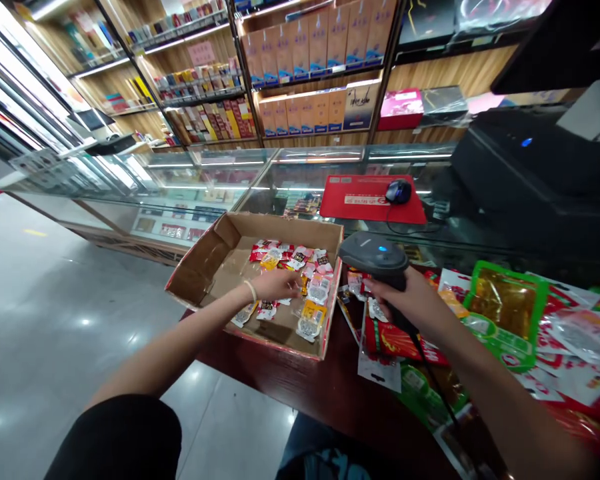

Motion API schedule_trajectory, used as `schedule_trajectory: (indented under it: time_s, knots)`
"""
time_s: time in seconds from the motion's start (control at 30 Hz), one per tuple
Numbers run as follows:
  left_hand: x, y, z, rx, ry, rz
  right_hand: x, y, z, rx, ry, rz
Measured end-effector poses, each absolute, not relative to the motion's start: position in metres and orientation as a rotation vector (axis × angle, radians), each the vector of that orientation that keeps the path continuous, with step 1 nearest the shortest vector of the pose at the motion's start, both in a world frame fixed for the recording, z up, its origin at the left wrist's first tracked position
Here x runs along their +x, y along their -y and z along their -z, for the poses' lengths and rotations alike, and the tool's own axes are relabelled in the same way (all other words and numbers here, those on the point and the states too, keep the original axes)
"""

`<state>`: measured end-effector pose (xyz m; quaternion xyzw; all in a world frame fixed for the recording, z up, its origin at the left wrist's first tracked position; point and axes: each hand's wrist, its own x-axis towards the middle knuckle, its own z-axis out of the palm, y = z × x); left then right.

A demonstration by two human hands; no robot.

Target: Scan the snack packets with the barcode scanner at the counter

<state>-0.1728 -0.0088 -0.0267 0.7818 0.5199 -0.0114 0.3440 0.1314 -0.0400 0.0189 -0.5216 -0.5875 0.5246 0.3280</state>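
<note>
The handle of the scanner was hidden inside the right hand; whether the left hand gripped any of the snack packets in the cardboard box could not be told. The packets' print was too small to read; the monitor was cut off by the upper right edge.

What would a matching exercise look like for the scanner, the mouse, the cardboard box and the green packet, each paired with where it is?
Things:
1. barcode scanner
2. computer mouse
3. cardboard box
4. green packet

Places:
A. on the red mat
B. beneath the left hand, with small snack packets inside
C. gripped in the right hand
D. lying on the table at the right, among other packets

Pairs: 1-C, 2-A, 3-B, 4-D
</note>
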Motion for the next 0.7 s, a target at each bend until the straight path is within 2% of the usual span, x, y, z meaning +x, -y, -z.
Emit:
schedule_trajectory:
  time_s: [0.2, 0.43, 0.57, 0.7]
  knots:
    - [-0.123, 0.025, 0.047, 2.275, -1.278, 0.396, 0.130, 0.032, -0.020, -1.324, 1.456, -1.446]
    - [-0.124, 0.017, 0.042, 2.174, -1.331, 0.405, 0.141, 0.034, -0.018, -1.318, 1.481, -1.480]
    - [-0.152, 0.011, 0.009, 2.105, -1.407, 0.083, 0.150, 0.040, -0.023, -1.273, 1.439, -1.485]
    - [-0.162, 0.024, -0.015, 1.724, -1.546, -0.773, 0.153, 0.046, -0.029, -1.224, 1.452, -1.482]
